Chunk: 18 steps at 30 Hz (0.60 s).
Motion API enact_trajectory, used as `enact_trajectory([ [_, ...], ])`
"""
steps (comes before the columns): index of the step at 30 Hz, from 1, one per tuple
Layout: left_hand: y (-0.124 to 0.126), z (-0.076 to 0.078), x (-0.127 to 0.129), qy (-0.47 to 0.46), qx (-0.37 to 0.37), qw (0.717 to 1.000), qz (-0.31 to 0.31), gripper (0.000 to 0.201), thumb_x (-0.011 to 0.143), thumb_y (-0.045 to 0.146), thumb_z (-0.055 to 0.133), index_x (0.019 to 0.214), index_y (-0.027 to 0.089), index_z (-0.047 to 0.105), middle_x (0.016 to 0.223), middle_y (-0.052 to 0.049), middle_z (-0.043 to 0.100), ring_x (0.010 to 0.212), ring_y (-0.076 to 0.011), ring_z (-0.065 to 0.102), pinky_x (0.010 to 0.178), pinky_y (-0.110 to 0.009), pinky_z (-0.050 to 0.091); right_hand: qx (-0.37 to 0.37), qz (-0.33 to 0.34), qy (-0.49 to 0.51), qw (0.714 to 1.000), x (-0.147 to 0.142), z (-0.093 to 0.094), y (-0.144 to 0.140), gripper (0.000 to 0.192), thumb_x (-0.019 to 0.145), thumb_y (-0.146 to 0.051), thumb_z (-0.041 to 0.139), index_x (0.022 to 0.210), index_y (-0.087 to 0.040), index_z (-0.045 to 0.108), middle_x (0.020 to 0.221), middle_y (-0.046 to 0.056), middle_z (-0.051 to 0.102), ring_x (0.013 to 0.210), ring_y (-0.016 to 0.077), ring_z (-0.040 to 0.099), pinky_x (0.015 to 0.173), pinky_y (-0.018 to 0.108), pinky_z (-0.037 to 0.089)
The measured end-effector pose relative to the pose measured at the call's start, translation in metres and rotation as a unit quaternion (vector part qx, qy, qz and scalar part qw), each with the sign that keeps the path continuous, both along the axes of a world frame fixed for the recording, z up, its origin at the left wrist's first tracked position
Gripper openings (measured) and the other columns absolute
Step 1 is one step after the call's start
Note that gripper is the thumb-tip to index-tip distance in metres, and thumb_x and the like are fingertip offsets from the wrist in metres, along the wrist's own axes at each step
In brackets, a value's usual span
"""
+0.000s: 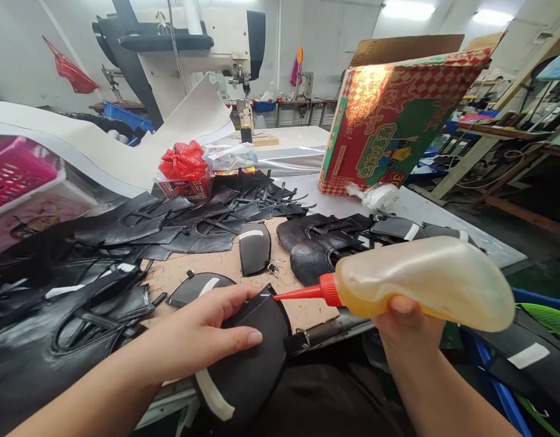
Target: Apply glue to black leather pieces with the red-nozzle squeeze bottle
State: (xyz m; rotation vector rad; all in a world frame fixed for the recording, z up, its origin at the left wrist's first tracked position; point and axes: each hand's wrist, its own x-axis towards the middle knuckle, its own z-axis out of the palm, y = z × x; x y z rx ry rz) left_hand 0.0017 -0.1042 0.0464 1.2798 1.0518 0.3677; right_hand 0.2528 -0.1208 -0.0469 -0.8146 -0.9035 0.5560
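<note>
My left hand grips a black leather shoe upper piece at the table's near edge, thumb on top and fingers at its far edge. A strip of whitish tape and a small buckle show on this piece. My right hand is closed around a squeeze bottle of yellowish liquid, tipped sideways. Its red nozzle points left, and the tip is at the upper edge of the piece, close to my left fingers. Beyond my hands, similar buckled pieces lie on a brown cardboard sheet.
Black leather strap pieces are heaped across the table. A printed cardboard box stands at the back right, a red plastic bag at the back middle. Pink and white baskets are at left; a sewing machine rises behind.
</note>
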Motion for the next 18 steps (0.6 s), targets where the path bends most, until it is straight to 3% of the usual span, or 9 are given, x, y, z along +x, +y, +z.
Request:
enact_trajectory([
  [6,0.001,-0.007,-0.003,-0.041,-0.013,0.997,0.058,0.027,0.066,0.018,0.073,0.092,0.025,0.071,0.09,-0.001,0.073,0.082,-0.0198,0.066,0.074,-0.032,0.056,0.024,-0.007,0.01,1.0,-0.009,0.01,-0.006,0.036,0.06,-0.039,0.082,0.089,-0.028,0.064,0.089,0.0,0.065,0.092,0.0208,0.06,0.066,0.026,0.056],
  [10,0.004,-0.011,-0.005,-0.048,-0.035,0.997,0.056,0.028,0.069,0.022,0.071,0.097,0.024,0.068,0.095,-0.002,0.072,0.084,-0.0193,0.067,0.072,-0.028,0.055,0.02,-0.008,0.009,1.0,-0.008,0.008,-0.01,0.029,0.061,-0.034,0.081,0.084,-0.026,0.065,0.086,0.0,0.065,0.093,0.0187,0.06,0.065,0.021,0.055],
  [18,0.007,-0.015,-0.006,-0.063,-0.058,0.991,0.105,0.036,0.065,0.027,0.076,0.099,0.021,0.066,0.087,-0.002,0.073,0.076,-0.0169,0.067,0.062,-0.021,0.054,0.028,-0.024,0.036,0.999,-0.015,0.012,-0.011,0.029,0.063,-0.042,0.079,0.081,-0.024,0.065,0.086,0.002,0.065,0.093,0.0194,0.059,0.061,0.021,0.055],
])
